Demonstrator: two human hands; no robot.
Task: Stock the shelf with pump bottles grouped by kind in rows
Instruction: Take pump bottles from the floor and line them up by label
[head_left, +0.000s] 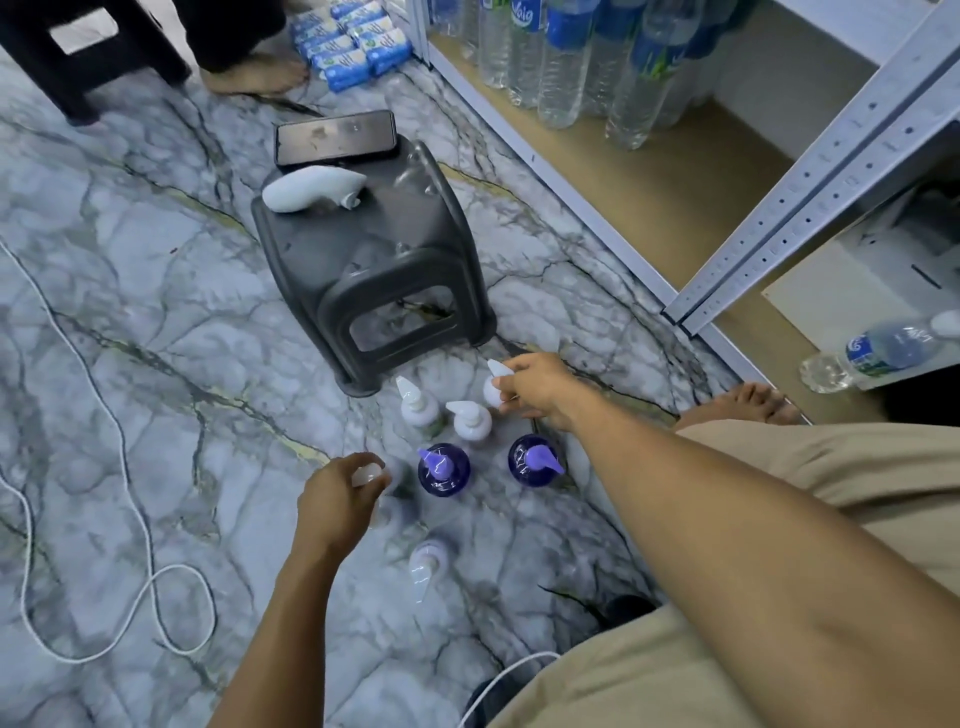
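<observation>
Beige trousers (857, 467) lie nearest; pump bottles are being gathered from the marble floor (156, 312).
The right grip (535, 389) is curled round the pump head of a white pump bottle (491, 387), and the left grip (337, 493) is closed over a pale, blurred pump bottle (371, 475). Between them stand two more white bottles (470, 421) and two purple bottles (444, 467), near a dark stool (363, 249). Pick-up is judged the step in hand. A lift across to the shelf board (649, 182), beside the water bottles (566, 67), is called for next, with like set by like.
</observation>
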